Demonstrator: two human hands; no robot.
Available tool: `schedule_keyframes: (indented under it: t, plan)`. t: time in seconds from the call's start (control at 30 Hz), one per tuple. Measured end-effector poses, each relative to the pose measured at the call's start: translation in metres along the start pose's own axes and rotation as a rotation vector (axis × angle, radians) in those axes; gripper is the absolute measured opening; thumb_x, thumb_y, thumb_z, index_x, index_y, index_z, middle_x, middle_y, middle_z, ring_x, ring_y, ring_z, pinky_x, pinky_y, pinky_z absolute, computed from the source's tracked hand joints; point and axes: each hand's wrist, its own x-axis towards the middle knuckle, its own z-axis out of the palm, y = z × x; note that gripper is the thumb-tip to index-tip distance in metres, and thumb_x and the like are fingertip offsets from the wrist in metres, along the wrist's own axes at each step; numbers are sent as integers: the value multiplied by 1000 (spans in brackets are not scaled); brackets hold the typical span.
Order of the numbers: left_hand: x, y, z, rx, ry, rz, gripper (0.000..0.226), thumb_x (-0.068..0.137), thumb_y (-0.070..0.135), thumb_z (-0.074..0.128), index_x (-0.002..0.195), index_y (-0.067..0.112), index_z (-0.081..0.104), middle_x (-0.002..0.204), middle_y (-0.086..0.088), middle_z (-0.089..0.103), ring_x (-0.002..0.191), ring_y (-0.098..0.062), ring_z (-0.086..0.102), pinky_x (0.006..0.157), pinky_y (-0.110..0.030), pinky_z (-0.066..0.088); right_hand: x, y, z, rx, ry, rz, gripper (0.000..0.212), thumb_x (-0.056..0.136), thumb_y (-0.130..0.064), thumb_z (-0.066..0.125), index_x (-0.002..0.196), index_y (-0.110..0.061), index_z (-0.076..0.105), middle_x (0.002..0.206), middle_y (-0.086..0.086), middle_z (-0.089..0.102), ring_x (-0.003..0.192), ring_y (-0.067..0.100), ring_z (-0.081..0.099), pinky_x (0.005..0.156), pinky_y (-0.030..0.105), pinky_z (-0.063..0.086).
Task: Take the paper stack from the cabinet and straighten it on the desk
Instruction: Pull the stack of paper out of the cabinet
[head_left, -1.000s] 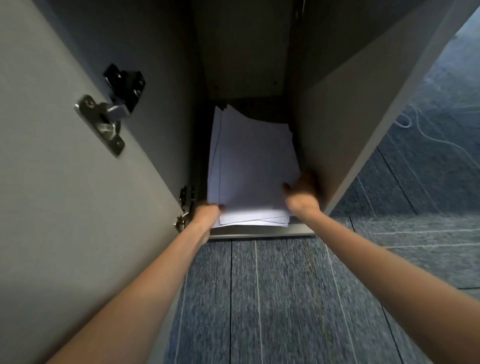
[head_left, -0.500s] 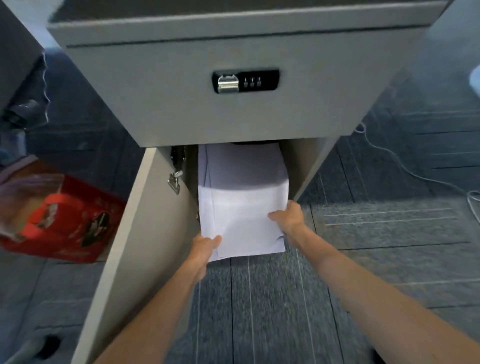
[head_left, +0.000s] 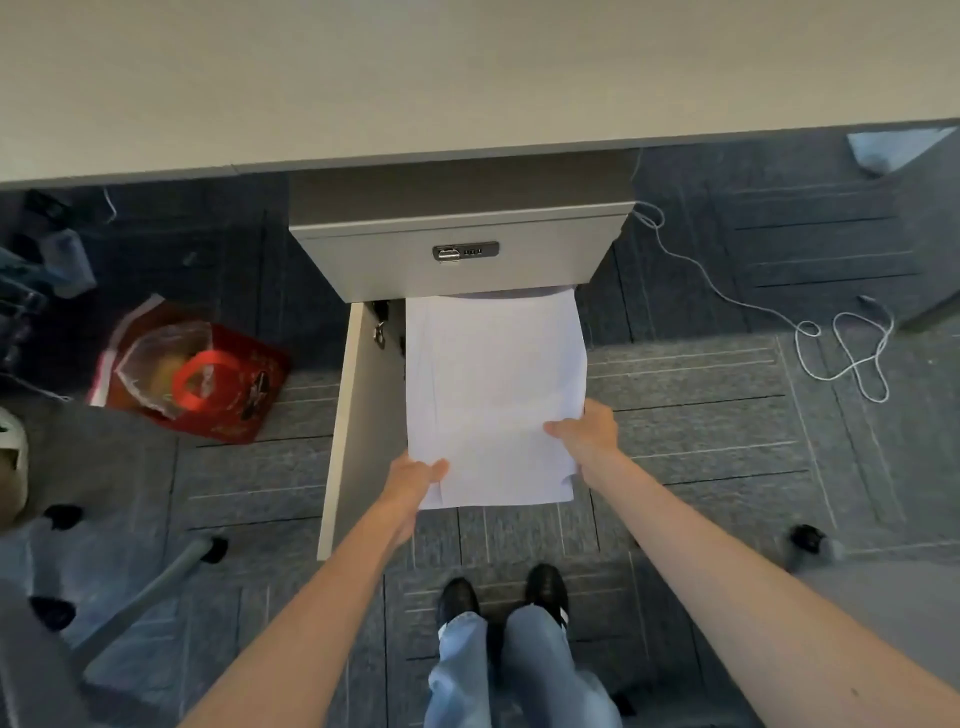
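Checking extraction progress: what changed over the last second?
The paper stack has been pulled out of the cabinet toward the person, and now only its far edge sits under the drawer front. Left hand and right hand keep gripping its near corners. The cabinet door stays open.

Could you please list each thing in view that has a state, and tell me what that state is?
White paper stack: held above the floor, sheets uneven at the near edge.
Left hand: grip closed on the stack's near left corner.
Right hand: grip closed on its near right edge.
Grey cabinet door: swung open.
Cabinet's top drawer with combination lock: closed.
White cable: lying loose on the carpet.
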Motion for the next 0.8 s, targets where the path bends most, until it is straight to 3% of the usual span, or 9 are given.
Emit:
schedule_keyframes:
  t: [0.23,0.37,0.6,0.8]
  plan:
    - [-82,-2,-18,41,-79,-52,51,92,6,59,139,-2,41,141,-13,52,128,-31,51,101,-33,41,-89,-2,-42,102,-6,79,30,80,7,64,109,-1,63,116,17,67,101,34,62,89,47,53]
    - [-129,7,-17,86,-149,-37,52,93,7,58,141,0,41,141,-13,52,129,-29,51,97,-29,40,-129,2,-70,190,27,126,24,80,8,64,98,-7,60,117,18,65,99,33,60,92,49,51]
    - [-191,41,-9,200,-252,65,58,91,12,61,145,6,38,147,-10,48,133,-27,46,115,-42,32,-188,-6,-121,387,66,142,42,79,12,64,119,0,58,123,18,63,111,39,60,93,47,50]
    - [-238,95,4,279,-307,188,55,93,11,58,145,9,39,145,-4,49,136,-24,43,118,-39,25,-227,-39,-157,570,112,70,43,79,15,63,119,-1,55,128,21,60,115,39,58,93,46,49]
